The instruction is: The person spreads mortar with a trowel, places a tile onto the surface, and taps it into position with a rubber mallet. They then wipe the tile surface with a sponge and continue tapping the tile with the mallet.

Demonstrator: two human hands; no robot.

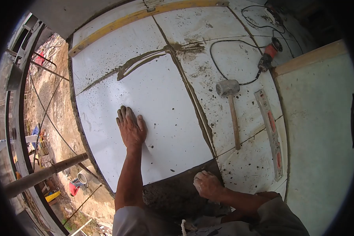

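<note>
- Your left hand [131, 129] lies flat on the white tile [169, 129], seemingly laid beside the other tiles [126, 49].
- Your right hand [209, 185], curled, contents unclear, is over the dark strip [171, 194], seemingly untiled.

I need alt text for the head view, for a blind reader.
Left hand flat on a white tile; right hand curled near a dark patch. A mallet, a level and a corded power tool lie at right.

Head view, down onto tile [167, 114]
</note>
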